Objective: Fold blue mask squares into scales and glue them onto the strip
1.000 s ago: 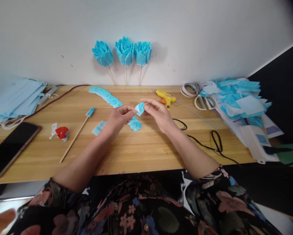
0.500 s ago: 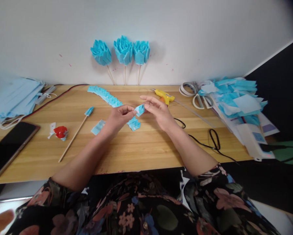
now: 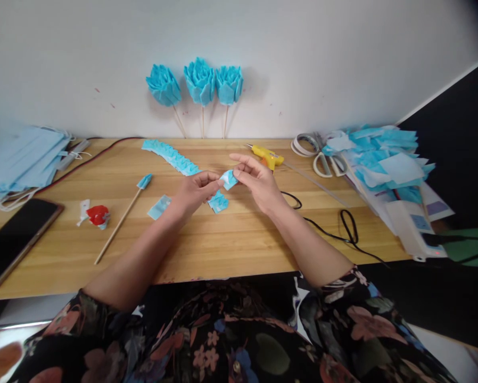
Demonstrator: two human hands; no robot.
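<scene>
A small folded blue piece (image 3: 228,179) is pinched between both hands above the wooden table (image 3: 231,239). My left hand (image 3: 193,192) grips its left edge with thumb and fingers closed. My right hand (image 3: 255,181) pinches its right side, other fingers stretched out. Just below them a small stack of folded blue pieces (image 3: 218,202) lies on the table. A row of folded blue pieces (image 3: 171,156) stretches toward the wall.
Three blue fabric flowers (image 3: 201,82) on sticks lean on the wall. A yellow glue gun (image 3: 268,156) with black cord (image 3: 348,229), scissors (image 3: 327,162), blue scraps (image 3: 386,159), a stick with blue tip (image 3: 121,221), a red item (image 3: 97,215), a phone (image 3: 15,239) and masks (image 3: 19,159) lie around.
Both hands keep hold of the small blue piece and shift it only slightly; the view has dipped a little.
</scene>
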